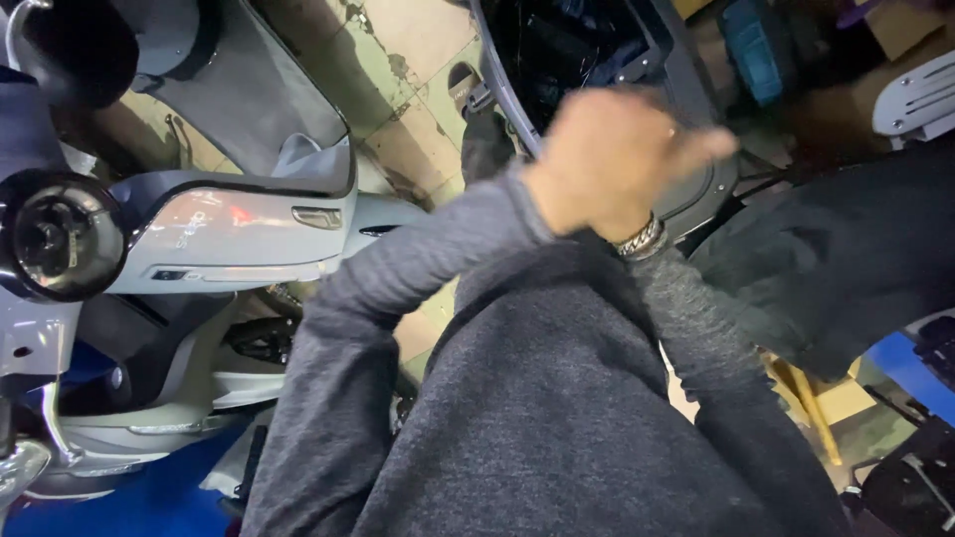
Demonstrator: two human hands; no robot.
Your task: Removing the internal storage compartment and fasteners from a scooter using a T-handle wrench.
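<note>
Your blurred hands (617, 159) are clasped together just in front of the dark scooter panel (597, 50), can't tell whether they grip anything, with the grey scooter (239, 229) well off to their left.

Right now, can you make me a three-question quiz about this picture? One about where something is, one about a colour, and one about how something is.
1. Where is the round headlight?
A. at the left edge
B. at the top right
C. on a sleeve

2. What colour is the sweater?
A. red
B. grey
C. yellow

3. The left hand is:
A. flat on the floor
B. on a wheel
C. raised, over the other wrist

Answers:
1. A: it sits on the pale scooter at the left edge.
2. B: chest and both sleeves are grey.
3. C: it is up in front of the chest, just above the wrist with the bracelet.
</note>
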